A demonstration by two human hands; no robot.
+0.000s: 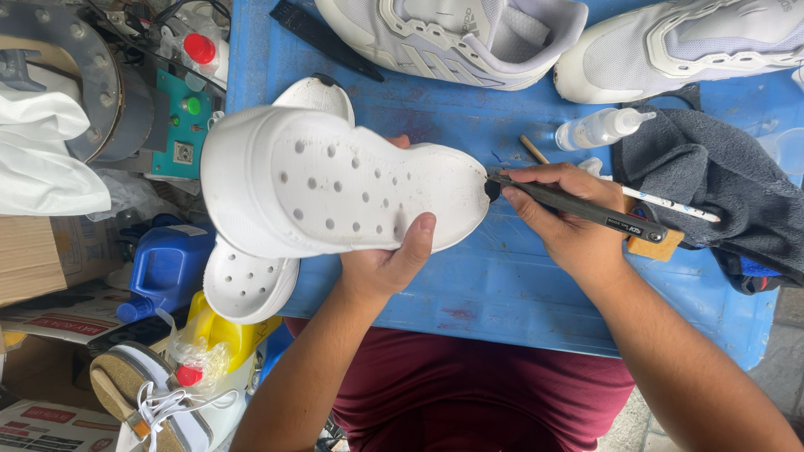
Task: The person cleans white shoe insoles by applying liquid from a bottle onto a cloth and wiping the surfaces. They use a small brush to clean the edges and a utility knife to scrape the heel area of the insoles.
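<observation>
On my feed I see two white sneakers at the far edge of the blue table — a small squeeze bottle beside a dark grey towel — and a blue jug.

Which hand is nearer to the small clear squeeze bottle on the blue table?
Right. The right hand lies just below the squeeze bottle; the left hand holds the white clog, farther left.

Left hand gripping, thumb up; right hand pinching, fingers curled.
</observation>
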